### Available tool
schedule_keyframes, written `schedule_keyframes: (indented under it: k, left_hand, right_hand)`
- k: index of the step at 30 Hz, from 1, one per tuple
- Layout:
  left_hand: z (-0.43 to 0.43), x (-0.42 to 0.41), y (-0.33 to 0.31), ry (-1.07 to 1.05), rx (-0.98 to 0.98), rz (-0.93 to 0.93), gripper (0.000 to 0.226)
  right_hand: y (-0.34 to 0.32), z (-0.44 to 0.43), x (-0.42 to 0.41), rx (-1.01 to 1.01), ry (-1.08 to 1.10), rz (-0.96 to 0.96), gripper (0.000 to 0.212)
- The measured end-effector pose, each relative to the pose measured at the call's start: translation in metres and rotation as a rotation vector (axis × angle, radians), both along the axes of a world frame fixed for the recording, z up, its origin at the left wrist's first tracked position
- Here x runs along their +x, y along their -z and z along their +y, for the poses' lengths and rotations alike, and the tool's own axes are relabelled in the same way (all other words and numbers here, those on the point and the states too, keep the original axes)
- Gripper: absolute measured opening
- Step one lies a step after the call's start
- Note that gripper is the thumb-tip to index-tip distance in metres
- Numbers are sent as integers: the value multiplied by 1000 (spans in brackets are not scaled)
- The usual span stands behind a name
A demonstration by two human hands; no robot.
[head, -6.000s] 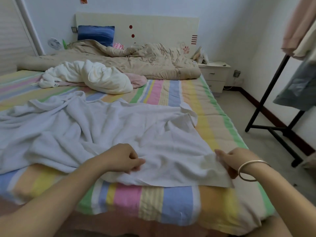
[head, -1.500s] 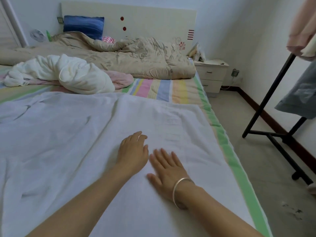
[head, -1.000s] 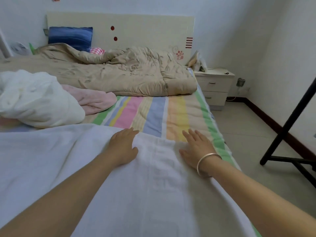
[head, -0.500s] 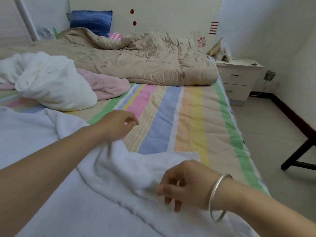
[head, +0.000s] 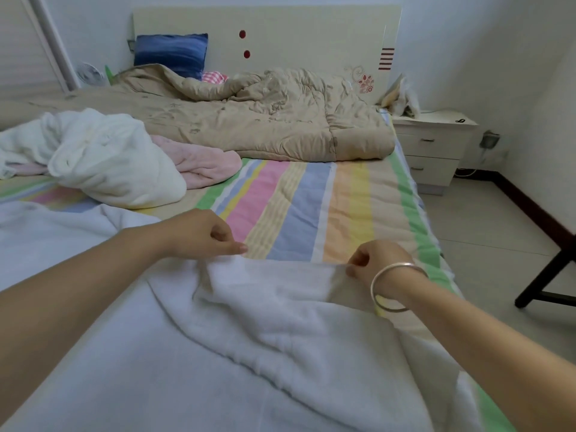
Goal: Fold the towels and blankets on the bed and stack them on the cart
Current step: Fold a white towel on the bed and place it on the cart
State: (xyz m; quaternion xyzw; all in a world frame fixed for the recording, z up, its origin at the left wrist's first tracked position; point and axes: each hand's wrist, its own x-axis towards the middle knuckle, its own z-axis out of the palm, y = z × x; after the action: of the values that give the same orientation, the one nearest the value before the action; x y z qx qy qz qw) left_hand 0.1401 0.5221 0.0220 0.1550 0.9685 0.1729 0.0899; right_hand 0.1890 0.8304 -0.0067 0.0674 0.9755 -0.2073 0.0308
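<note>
Pinching one white towel's (head: 280, 322) far edge: left hand (head: 199, 233) and right hand (head: 378, 263), fingers curled tight, towel spread over the striped bed (head: 311, 207). Behind it lie one cream blanket (head: 109, 157), one pink towel (head: 202, 162) and one tan quilt (head: 265, 120).

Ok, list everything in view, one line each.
headboard: one, cream, far end
white towel: one, white, spread nearest the camera, far edge lifted
cream blanket: one, cream, crumpled at left
pink towel: one, pink, against cream blanket's right side
quilt: one, beige, heaped below headboard
pillow: one, blue, against headboard
sheet: one, pastel-striped, beneath the linens
nightstand: one, off-white, far right
bangle: one, silver, right wrist
left hand: one, pinching white towel's far edge
right hand: one, pinching same edge, farther right
</note>
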Motion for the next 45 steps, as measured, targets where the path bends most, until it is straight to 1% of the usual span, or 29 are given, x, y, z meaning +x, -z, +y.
schedule_keyframes:
  k: [1,2,3,4,5,6,7,8,9,11,12,13,14,15,16,19,21,23,25,26,29,31,32,34,35,37,39,41,45]
  left_hand:
    - [3,-1,-4,20,-8,-2,38]
    - [6,-2,-8,32,-46,18,27]
    - [10,-4,-12,44,-117,67,18]
    - [17,-9,-15,57,-205,125,15]
    - [22,-15,-15,54,-282,178,18]
    - [29,-23,-14,32,-317,240,20]
    - [38,-31,-11,-15,-305,315,21]
    - [49,-40,-9,-78,-234,421,21]
    - [59,-49,-7,-158,-124,534,22]
    - [79,-67,-11,-255,129,738,26]
    - [87,-76,-12,-244,207,812,28]
    - [96,-88,-14,-211,241,868,29]
    - [103,-96,-12,-171,240,879,26]
    - [113,-112,-10,-135,206,859,20]
    - [119,-118,-2,-103,139,780,14]
    - [139,-155,36,-40,-40,543,59]
    - [145,-175,65,-33,-105,474,72]
    - [151,-197,99,-39,-184,395,74]
    - [155,-213,122,-49,-195,341,74]
    - [157,-219,131,-49,-178,350,74]
    - [157,-226,134,-58,-106,424,69]
    - [156,-216,134,-94,-3,493,54]
    - [156,-207,132,-99,58,578,43]
    - [157,-187,128,-68,90,749,23]
    - [154,-176,122,-51,84,784,20]
    - [145,-154,113,-68,88,672,23]
    - [125,-130,113,-125,96,472,32]
    - [95,-96,105,-100,67,318,41]
    - [41,-26,90,3,-71,177,50]
  right_hand:
    - [-3,7,-5,-161,81,15,15]
    - [-6,16,-13,-371,181,21,14]
    - [-12,24,-20,-599,285,34,12]
    - [-17,34,-27,-786,366,67,10]
    - [-23,41,-34,-896,410,106,7]
    - [-29,49,-42,-956,432,156,5]
    - [-35,53,-49,-984,441,203,8]
    - [-41,58,-58,-999,451,255,12]
    - [-47,62,-68,-992,468,305,17]
    - [-55,73,-94,-875,529,431,20]
    - [-58,79,-105,-768,554,502,17]
    - [-63,85,-116,-654,562,561,15]
    - [-64,90,-123,-550,567,604,19]
    - [-66,96,-134,-481,560,630,23]
    - [-63,99,-138,-438,540,629,26]
    - [-43,108,-168,-382,483,577,29]
    - [-18,105,-184,-349,473,449,40]
    - [18,99,-198,-273,456,307,51]
    - [53,91,-207,-125,371,197,56]
    - [69,89,-211,-38,316,178,58]
    - [76,90,-216,146,249,192,65]
    - [76,86,-215,267,215,160,68]
    - [74,83,-214,323,190,139,68]
    - [69,76,-211,415,165,80,65]
    - [63,70,-206,462,154,54,61]
    - [53,57,-192,490,123,24,56]
    - [43,35,-170,393,73,-11,59]
    - [33,0,-137,308,-7,-69,62]
    - [34,-73,-58,269,-166,-132,66]
